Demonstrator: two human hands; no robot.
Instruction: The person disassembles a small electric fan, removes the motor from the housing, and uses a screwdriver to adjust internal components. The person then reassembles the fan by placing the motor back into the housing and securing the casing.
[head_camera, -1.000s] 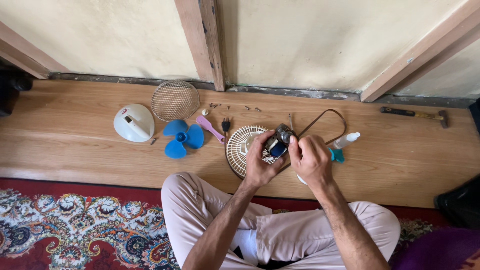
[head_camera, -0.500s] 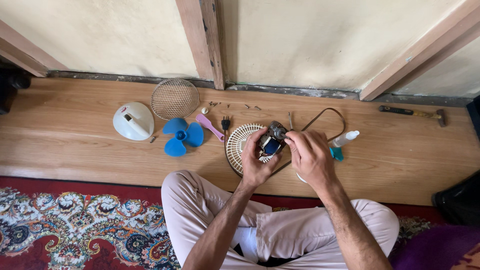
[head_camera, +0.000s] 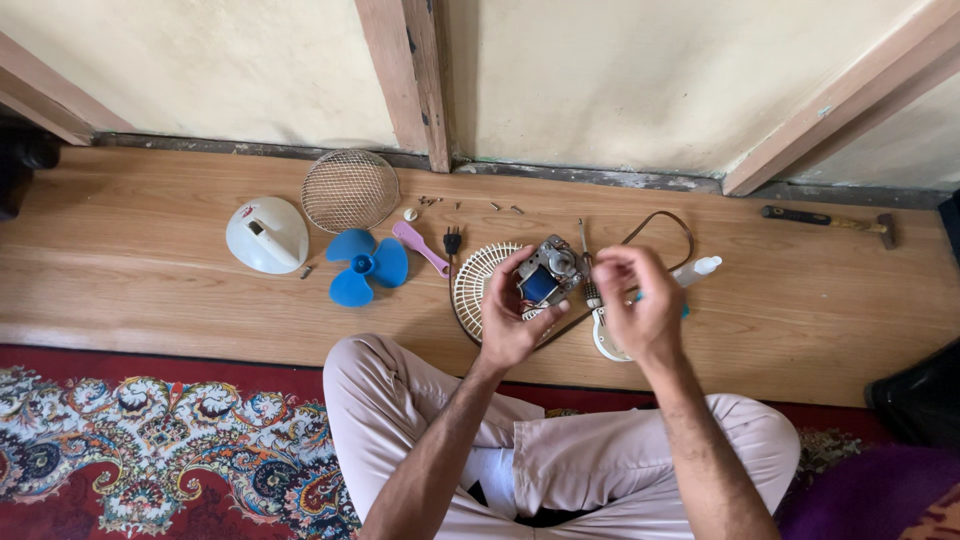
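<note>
Metal fan motor (head_camera: 547, 272) gripped in left hand (head_camera: 508, 318) fingers; right hand (head_camera: 634, 305) fingers loosely curled, grip unclear.

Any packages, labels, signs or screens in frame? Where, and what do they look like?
No signs or screens.
Small squeeze bottle: lies on the wood floor just right of the right hand; white, with a blue part by the hand; no label can be made out.
White dome-shaped fan housing: on the floor at left; small red mark near its top, too small to tell.
</note>
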